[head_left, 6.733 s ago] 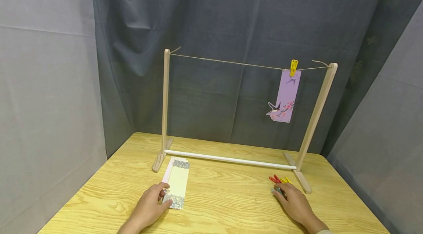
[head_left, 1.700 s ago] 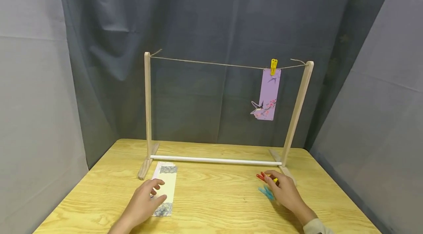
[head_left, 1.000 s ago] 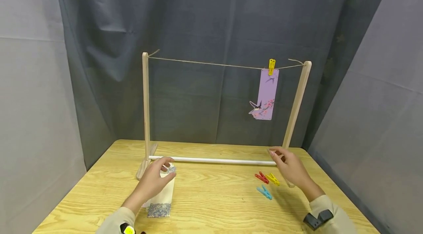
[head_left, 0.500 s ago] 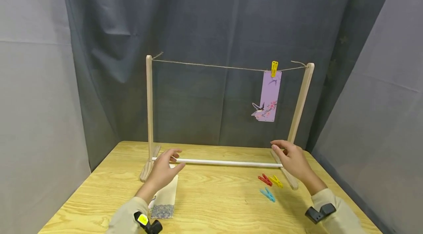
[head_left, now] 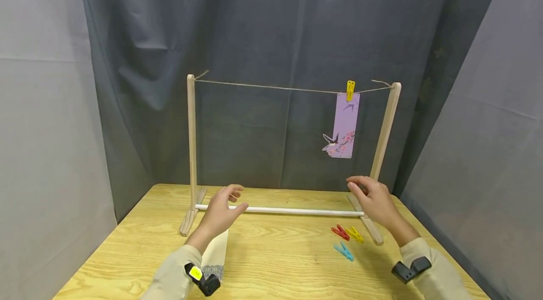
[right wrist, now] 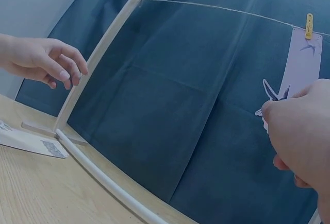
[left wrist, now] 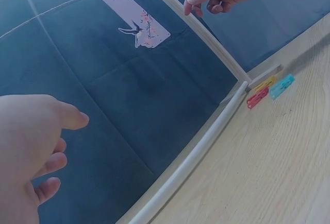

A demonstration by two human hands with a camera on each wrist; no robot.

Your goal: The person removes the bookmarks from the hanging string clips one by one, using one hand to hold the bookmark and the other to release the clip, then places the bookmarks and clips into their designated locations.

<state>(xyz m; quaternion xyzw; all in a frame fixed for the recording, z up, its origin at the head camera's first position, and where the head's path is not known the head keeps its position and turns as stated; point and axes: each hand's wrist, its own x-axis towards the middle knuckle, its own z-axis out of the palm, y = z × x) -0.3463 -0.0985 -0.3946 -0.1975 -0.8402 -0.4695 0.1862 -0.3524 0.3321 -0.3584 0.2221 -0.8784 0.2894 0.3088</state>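
Observation:
My left hand (head_left: 222, 213) hovers in front of the rack's left side, fingers loosely bent and thumb apart, holding nothing. Partly hidden below it on the table lies a cream card (head_left: 215, 253) with a grey lace-pattern band. My right hand (head_left: 376, 203) is raised before the right post, its fingers loosely curled with nothing between them. Below and left of it lie a red clothespin (head_left: 341, 232), a yellow clothespin (head_left: 354, 234) and a blue clothespin (head_left: 344, 251). A purple bookmark (head_left: 345, 123) with a bird and blossoms hangs from the string (head_left: 271, 86) by another yellow clothespin (head_left: 350, 90).
A wooden rack stands at the back of the table (head_left: 280, 257), with a left post (head_left: 192, 140), a right post (head_left: 386, 130) and a white rod (head_left: 297, 211) low between them. A dark curtain (head_left: 254, 22) hangs behind, with grey cloth (head_left: 46, 149) at the sides.
My left hand has left the card, rising and moving right. My right hand has come away from the clothespins, which are spread apart on the table, and is raised. The head view has shifted slightly.

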